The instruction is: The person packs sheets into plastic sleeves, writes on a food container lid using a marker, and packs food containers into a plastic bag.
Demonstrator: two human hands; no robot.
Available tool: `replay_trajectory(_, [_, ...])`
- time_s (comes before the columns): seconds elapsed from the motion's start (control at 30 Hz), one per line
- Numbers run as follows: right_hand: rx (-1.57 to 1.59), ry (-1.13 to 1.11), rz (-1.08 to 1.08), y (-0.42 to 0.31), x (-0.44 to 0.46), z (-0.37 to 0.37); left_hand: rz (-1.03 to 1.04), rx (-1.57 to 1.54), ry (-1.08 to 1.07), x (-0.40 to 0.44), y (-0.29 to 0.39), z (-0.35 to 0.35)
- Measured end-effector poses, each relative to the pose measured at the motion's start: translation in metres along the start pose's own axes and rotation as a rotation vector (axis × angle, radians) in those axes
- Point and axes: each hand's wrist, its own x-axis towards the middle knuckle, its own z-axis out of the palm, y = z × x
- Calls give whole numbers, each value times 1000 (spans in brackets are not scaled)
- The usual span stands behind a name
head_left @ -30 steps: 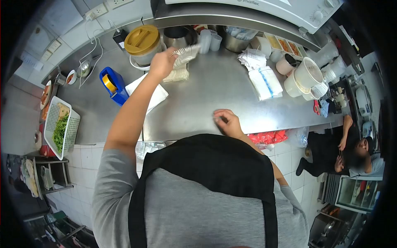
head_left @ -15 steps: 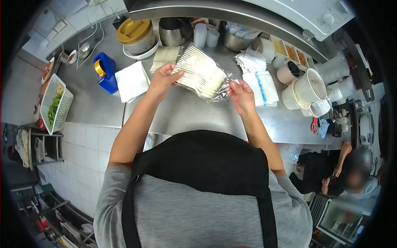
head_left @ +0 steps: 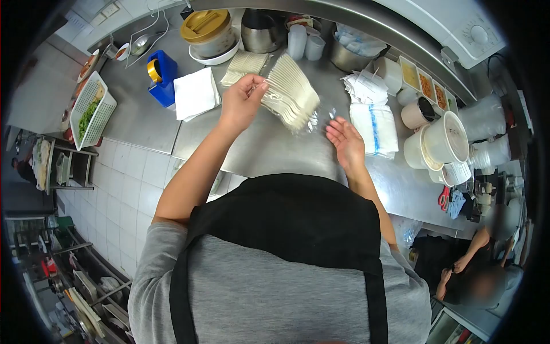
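Observation:
A clear bag of pale disposable cutlery [head_left: 289, 97], its pieces nested in a tight row, hangs tilted above the steel counter. My left hand [head_left: 242, 103] is closed on the bag's upper left edge, thumb against fingers. The loose, crinkled plastic end [head_left: 322, 117] points right. Beside that end is my right hand [head_left: 348, 143], fingers stretched out and holding nothing; whether a fingertip touches the plastic I cannot tell. Behind my left hand lies a pale ridged stack [head_left: 246, 64]. White folded sheets [head_left: 196, 94] lie to its left.
A blue tape dispenser [head_left: 163, 77] and a basket of greens [head_left: 91, 112] stand left. A gold-lidded tub [head_left: 205, 26] and metal pot [head_left: 259, 34] line the back. At right are a blue-striped white cloth [head_left: 372, 129], plastic tubs [head_left: 444, 137] and red scissors [head_left: 443, 198]. A co-worker [head_left: 452, 264] is at lower right.
My right hand has let go of the bag's loose end, and its fingers have opened. The bag has turned steeper in my left hand. The whole view has shifted slightly.

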Motion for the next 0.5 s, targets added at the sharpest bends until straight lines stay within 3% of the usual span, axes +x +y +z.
replay_trajectory(0.1, [-54, 4, -14, 0, -3, -5, 104, 233, 53, -9, 28, -1])
replay_trajectory(0.2, [-494, -33, -464, -5, -7, 15, 148, 282, -158, -7, 41, -1])
replay_trajectory(0.3, [-325, -370, -380, -30, -23, 56, 397, 426, -488, 10, 45, 1])
replay_trajectory(0.33, [-370, -463, -185, -28, -17, 52, 509, 528, -547, 20, 47, 7])
replay_trajectory(0.37, [-599, -475, -67, -24, -15, 51, 624, 630, -601, 27, 47, 13])
replay_trajectory(0.43, [-1058, -490, 172, -16, -12, 50, 556, 579, -601, 39, 29, 35])
replay_trajectory(0.5, [-1336, -489, 182, -3, -16, 38, 552, 558, -522, 38, 7, 43])
